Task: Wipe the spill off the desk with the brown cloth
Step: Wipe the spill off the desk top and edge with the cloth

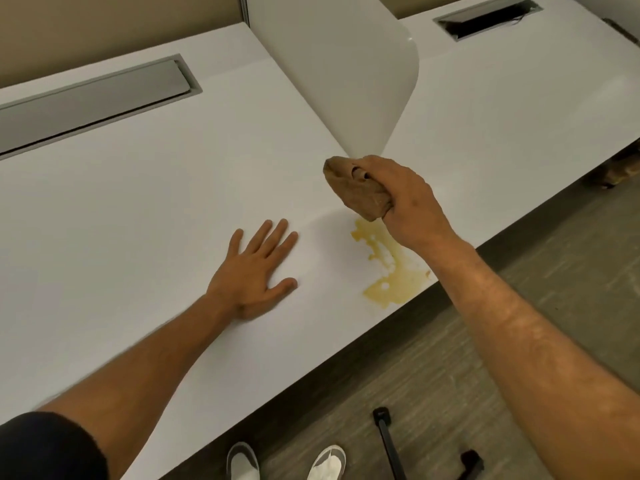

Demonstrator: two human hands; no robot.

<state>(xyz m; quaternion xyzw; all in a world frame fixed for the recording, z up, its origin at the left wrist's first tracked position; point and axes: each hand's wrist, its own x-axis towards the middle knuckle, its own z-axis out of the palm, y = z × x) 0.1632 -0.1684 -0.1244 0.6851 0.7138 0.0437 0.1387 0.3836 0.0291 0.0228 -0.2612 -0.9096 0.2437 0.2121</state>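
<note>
The right hand (403, 195) clenches a bunched brown cloth (356, 188), a soft, nubbly wad that sticks out past the knuckles and hangs above the desk (138, 202), apparently just clear of its surface, though the angle makes that hard to judge. Just beneath and nearer the desk's front edge lies the spill (389, 268), a thin, glossy yellowish film with a ragged outline and small bare holes in it. The left hand (254, 271) rests flat on the smooth white desktop, fingers spread and released, gripping nothing, a little apart from the spill. A white rounded-corner divider panel (339, 74) stands upright behind the cloth. A grey rectangular cable hatch (93, 98) is set into the desk's far side.
</note>
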